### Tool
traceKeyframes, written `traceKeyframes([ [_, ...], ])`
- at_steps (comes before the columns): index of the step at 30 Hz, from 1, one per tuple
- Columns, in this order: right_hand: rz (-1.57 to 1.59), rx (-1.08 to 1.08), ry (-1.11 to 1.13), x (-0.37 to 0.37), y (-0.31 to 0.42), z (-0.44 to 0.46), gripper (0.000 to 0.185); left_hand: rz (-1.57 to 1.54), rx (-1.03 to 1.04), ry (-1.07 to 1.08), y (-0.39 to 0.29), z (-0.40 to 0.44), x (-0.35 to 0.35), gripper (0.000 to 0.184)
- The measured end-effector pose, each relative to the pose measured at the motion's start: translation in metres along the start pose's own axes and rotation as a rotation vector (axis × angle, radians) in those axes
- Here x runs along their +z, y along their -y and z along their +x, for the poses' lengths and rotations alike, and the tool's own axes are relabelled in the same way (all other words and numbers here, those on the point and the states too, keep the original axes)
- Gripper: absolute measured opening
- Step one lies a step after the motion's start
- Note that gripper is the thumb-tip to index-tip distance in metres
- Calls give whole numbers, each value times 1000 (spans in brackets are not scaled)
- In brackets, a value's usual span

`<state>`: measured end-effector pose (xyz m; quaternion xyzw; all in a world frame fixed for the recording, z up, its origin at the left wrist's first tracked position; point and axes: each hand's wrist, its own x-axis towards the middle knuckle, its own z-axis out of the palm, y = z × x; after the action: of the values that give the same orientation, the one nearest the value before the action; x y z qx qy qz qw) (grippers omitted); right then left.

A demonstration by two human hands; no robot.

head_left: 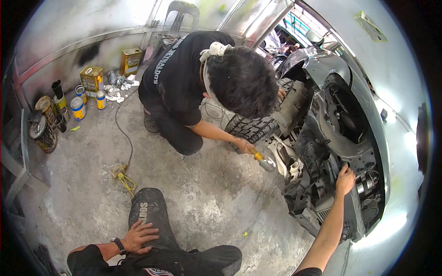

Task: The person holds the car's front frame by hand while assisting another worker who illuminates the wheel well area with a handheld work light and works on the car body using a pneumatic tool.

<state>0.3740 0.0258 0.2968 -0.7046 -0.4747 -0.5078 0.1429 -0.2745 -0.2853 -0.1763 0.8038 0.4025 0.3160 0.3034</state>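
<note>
My left hand [141, 237] lies open with spread fingers on my dark trouser leg [154, 209], a watch on its wrist. My right hand [345, 180] reaches to the front of the stripped car [380, 138], its fingers curled at a hole in the dark front body panel [343, 146]. What the fingertips touch inside is hidden. A crouching person [179, 87] in black faces the wheel area. In that person's hand [244, 145] is a yellow-handled tool with a silvery, clear-looking end [264, 162], held near the suspension parts [287, 158].
A treaded tyre [253, 129] stands beside the person. Several paint cans [78, 109] and solvent tins [92, 79] line the left wall. On the concrete floor [193, 179] a cable [123, 131] runs to a socket box [119, 170] with a yellow cord. A plastic chair [183, 11] stands behind.
</note>
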Motion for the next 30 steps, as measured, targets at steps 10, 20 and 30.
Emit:
traceKeyframes([
  [10, 4, -2, -13, 3, -2, 0, 53, 0, 1, -11, -3, 2, 1, 51],
  [20, 9, 12, -16, 7, -4, 1, 53, 11, 8, -5, -3, 3, 0, 50],
  [30, -20, 17, 10, 3, -1, 1, 47, 63, 17, -1, -7, 5, -4, 50],
])
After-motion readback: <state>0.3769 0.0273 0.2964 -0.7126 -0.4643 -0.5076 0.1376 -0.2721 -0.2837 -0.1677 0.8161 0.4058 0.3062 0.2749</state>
